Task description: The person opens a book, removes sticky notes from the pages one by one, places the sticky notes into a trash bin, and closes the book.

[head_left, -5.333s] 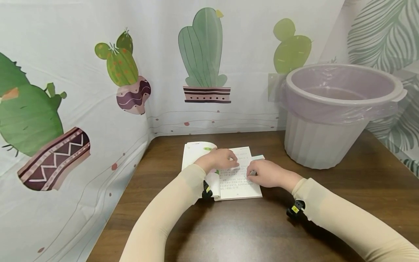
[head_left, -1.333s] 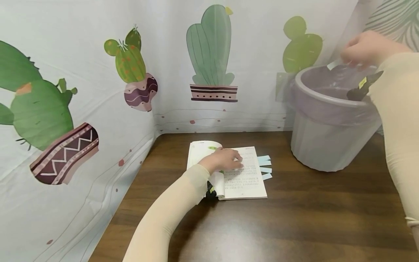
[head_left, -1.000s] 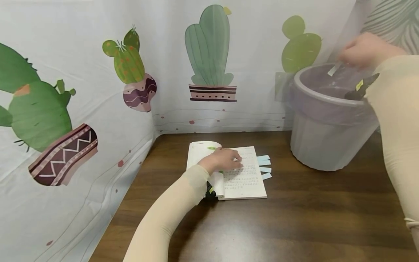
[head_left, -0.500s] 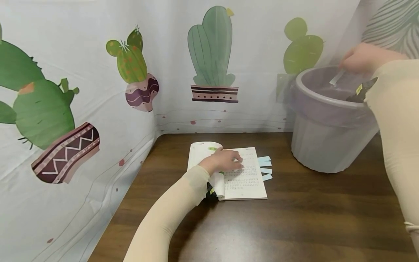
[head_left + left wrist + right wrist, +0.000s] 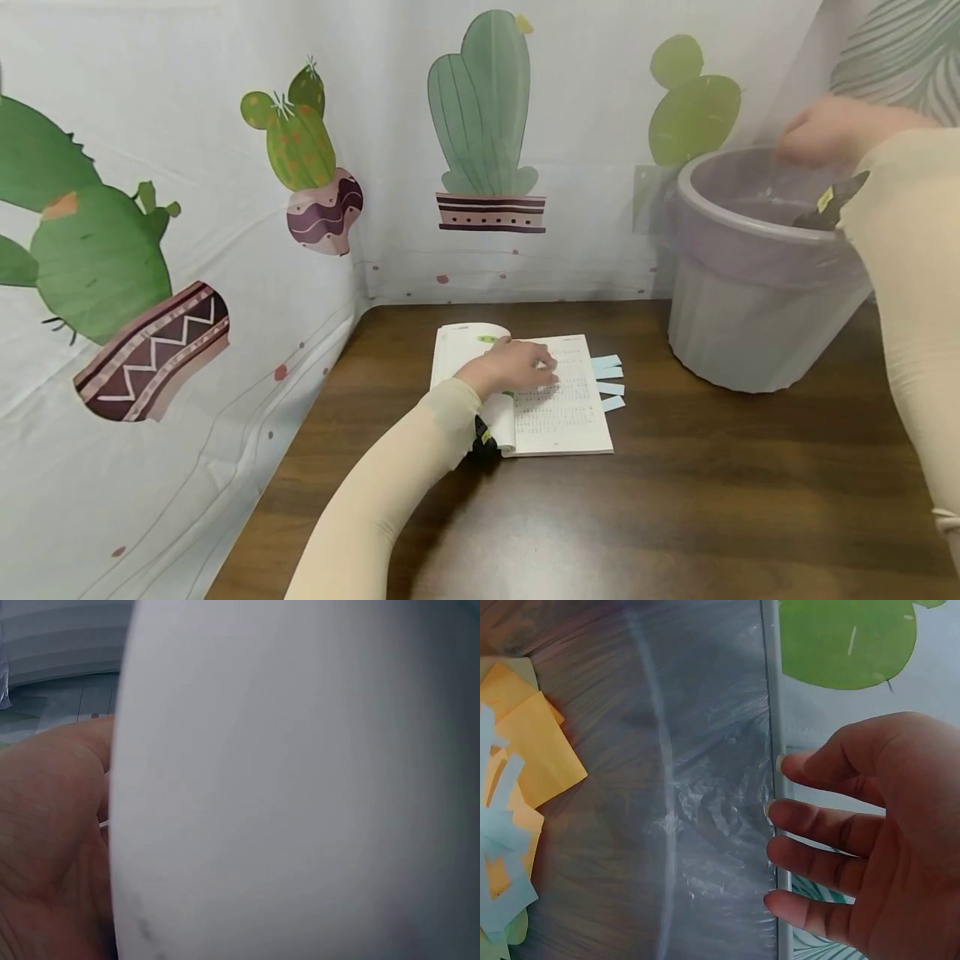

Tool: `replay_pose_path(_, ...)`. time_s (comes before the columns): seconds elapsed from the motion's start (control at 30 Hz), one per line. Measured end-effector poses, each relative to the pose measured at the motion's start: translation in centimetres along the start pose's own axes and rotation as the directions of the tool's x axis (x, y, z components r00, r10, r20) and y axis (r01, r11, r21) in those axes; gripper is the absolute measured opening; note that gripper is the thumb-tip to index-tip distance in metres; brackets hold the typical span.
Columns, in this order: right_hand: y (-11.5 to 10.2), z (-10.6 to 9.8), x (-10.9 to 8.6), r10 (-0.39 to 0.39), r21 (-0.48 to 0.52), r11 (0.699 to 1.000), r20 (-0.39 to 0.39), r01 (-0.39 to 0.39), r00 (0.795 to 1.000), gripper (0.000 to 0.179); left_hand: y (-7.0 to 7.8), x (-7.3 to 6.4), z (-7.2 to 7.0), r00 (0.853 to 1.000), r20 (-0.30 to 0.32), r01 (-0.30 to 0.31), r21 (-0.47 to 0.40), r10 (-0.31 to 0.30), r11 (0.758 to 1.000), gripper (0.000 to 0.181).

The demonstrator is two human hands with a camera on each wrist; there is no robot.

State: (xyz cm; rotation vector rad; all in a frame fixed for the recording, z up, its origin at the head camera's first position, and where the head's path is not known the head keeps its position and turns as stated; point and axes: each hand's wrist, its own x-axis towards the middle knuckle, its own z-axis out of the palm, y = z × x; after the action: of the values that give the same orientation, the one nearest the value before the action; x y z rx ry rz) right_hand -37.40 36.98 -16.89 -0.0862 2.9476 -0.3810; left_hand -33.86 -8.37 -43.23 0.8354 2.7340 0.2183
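An open book (image 5: 566, 417) with printed pages lies on the table, several light blue paper tabs (image 5: 611, 389) sticking out past its right edge. My left hand (image 5: 513, 367) rests on the book near its fold; in the left wrist view a blurred white page (image 5: 262, 780) hides most of that hand. Over the lined trash bin (image 5: 750, 333) is my right hand (image 5: 821, 133). The right wrist view shows its fingers (image 5: 817, 825) loosely extended with nothing between them. Inside the bin lie orange-yellow paper pieces (image 5: 551, 750) and light blue strips (image 5: 510, 904).
The brown wooden table (image 5: 675, 500) runs up to a cactus-printed cloth (image 5: 585, 125) at the back and left. A thin plastic bag (image 5: 712, 795) lines the bin and folds over its rim. Dark cameras are strapped to both wrists.
My right hand has gone from the book to above the bin. The pale blue strip it held there half a second ago is let go. The left hand stays on the book.
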Motion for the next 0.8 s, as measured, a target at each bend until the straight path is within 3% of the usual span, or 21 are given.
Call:
replay_pose_path(0.2,-0.6,-1.6,0.0,-0.039,-0.019,0.999,-0.032,0.039,0.999,0.053,0.1,-0.1,-0.5,1.0,0.018,0.002,-0.061,-0.001,0.998,0.044)
replay_pose_path(0.33,-1.8,-2.8,-0.5,-0.091,-0.039,0.995,-0.043,0.09,0.995,0.04,0.0,-0.4,-0.9,0.998,0.058,0.026,-0.154,-0.017,0.988,0.044)
replay_pose_path(0.47,-3.9,-4.1,-1.2,-0.153,-0.1,0.983,0.011,0.153,0.988,0.048,-0.3,-0.5,-1.1,0.997,0.073,0.036,-0.224,-0.021,0.974,0.042)
replay_pose_path(0.67,-7.7,-4.9,-1.0,-0.231,-0.241,0.943,0.022,0.229,0.973,0.052,-0.5,-0.6,-1.3,0.998,0.059,0.04,-0.258,-0.025,0.965,0.043)
replay_pose_path(0.8,-10.1,-4.4,-1.5,-0.311,-0.318,0.902,-0.005,0.294,0.95,0.051,-0.5,-0.9,-1.4,0.996,0.079,0.07,-0.384,-0.043,0.92,0.048)
